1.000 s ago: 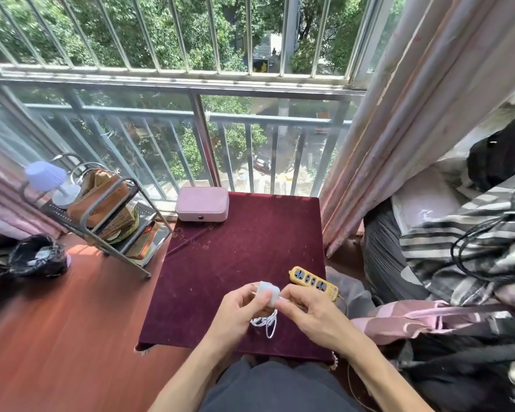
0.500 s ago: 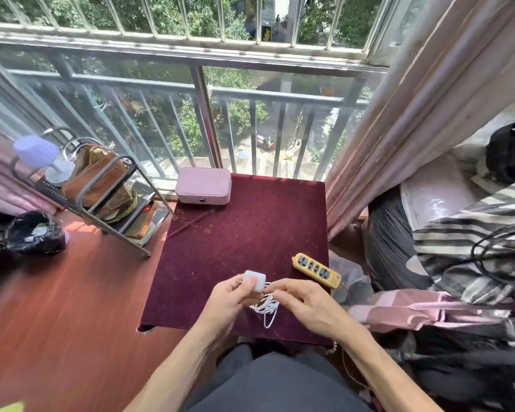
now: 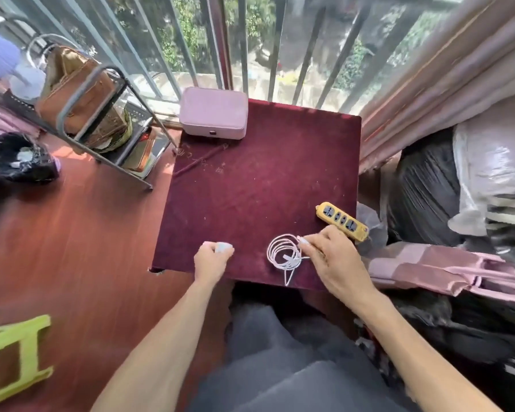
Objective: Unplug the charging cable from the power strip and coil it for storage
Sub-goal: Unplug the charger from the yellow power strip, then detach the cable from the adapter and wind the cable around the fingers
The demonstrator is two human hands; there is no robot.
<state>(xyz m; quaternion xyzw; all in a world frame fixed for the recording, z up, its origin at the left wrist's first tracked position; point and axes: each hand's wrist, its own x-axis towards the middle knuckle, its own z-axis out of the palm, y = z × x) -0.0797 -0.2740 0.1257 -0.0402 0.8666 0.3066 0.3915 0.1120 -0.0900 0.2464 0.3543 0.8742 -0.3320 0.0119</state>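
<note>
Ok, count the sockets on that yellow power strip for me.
4, in a single row along the yellow power strip, running from its far-left end toward the near-right end beside the right hand. All look empty. The near end is partly blurred, so another could be hidden there.

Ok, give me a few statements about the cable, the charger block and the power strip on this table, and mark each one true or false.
1. The white cable lies coiled on the red table. True.
2. The charger block is plugged into the yellow power strip. False: the left hand holds it, apart from the strip.
3. The right hand touches the coil at its right side. True.
4. The pink box sits at the table's near edge. False: it sits at the far edge, by the window.
5. Nothing is plugged into the strip's visible sockets. True.
</note>
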